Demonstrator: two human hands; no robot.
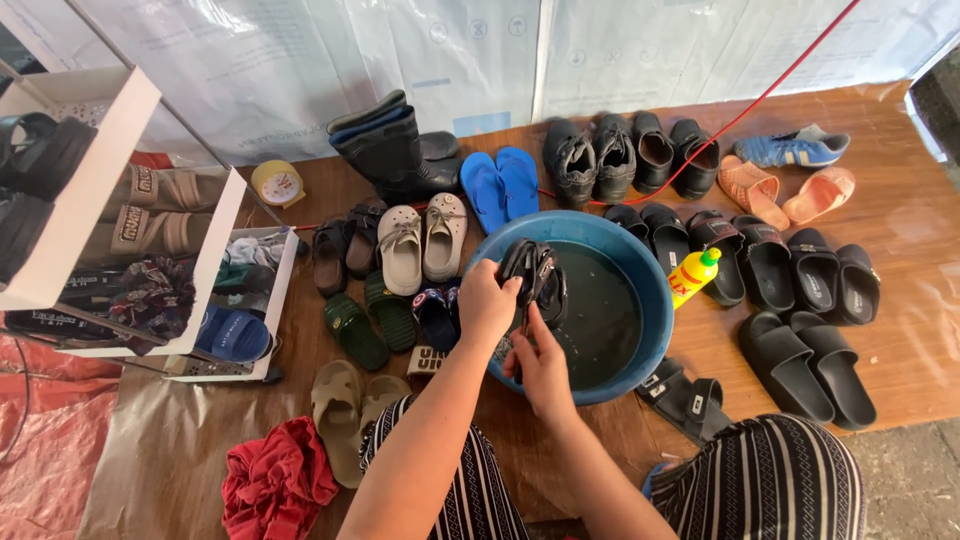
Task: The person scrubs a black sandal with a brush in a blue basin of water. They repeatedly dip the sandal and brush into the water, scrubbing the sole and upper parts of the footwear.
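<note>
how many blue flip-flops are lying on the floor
2: a pair lying side by side behind the blue basin, the left one and the right one, between the black boots and the black shoes. Others may be hidden on the rack.

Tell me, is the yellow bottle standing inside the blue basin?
No, the yellow bottle stands outside the blue basin, by its right rim.

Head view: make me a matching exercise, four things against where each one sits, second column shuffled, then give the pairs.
Things:
1. black sandal
2. yellow bottle
3. red cloth
4. blue flip-flops

Places:
A. crumpled at the near left edge
B. held in the left hand over the blue basin
C. beside the rubber boots, far side
D. lying just right of the basin

Pairs: 1-B, 2-D, 3-A, 4-C
</note>
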